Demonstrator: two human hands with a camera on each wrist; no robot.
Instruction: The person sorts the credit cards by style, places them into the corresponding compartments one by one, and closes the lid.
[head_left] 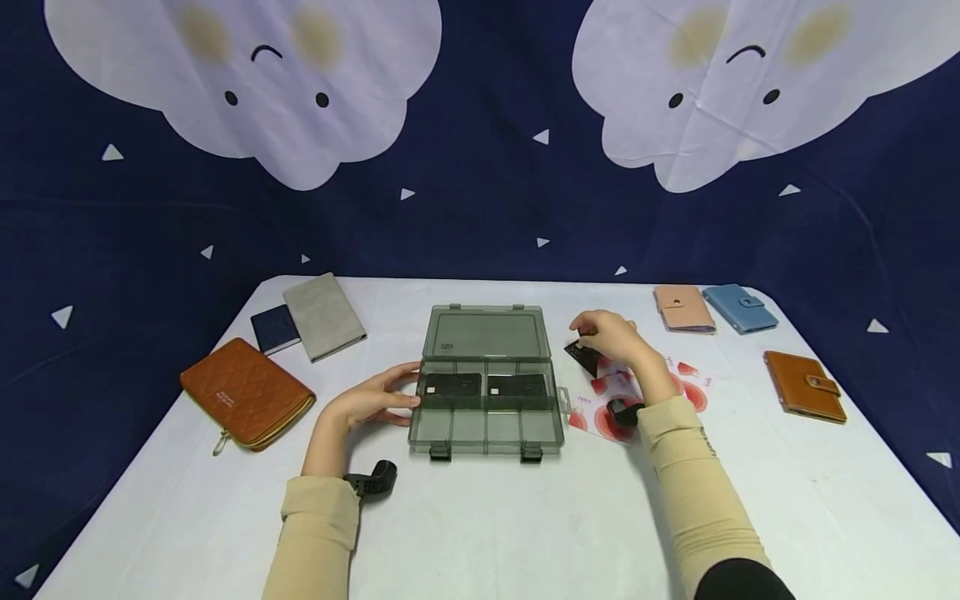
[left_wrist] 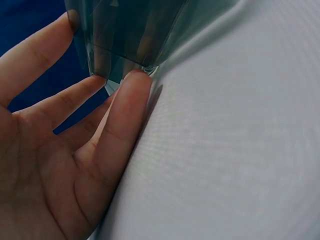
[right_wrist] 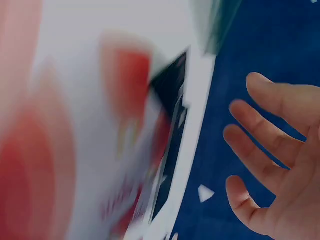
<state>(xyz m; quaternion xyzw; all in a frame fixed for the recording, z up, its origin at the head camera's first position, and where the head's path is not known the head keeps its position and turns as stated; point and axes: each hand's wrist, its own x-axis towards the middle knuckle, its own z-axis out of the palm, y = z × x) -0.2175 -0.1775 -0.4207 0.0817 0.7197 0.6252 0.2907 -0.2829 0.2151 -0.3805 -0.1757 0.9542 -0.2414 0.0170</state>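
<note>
A translucent grey compartment box (head_left: pixel 468 427) lies in the middle of the table with its lid (head_left: pixel 487 333) folded back. Two black cards, a left one (head_left: pixel 453 385) and a right one (head_left: pixel 517 386), each with a small pale square, sit in its upper compartments. My left hand (head_left: pixel 375 398) touches the box's left side, fingers extended, thumb at the lower corner in the left wrist view. To the right, my right hand (head_left: pixel 611 333) hovers over a black card (head_left: pixel 582 357) on a fruit-printed sheet (head_left: pixel 615 408). The right wrist view shows its fingers (right_wrist: pixel 257 122) spread and holding nothing.
A brown quilted zip wallet (head_left: pixel 247 392), a navy booklet (head_left: pixel 275 327) and a grey notebook (head_left: pixel 324 317) lie on the left. Toward the right are a pink wallet (head_left: pixel 683 308), a blue wallet (head_left: pixel 740 308) and a brown snap wallet (head_left: pixel 804 386). A dark cloud-patterned curtain (head_left: pixel 495 208) hangs behind.
</note>
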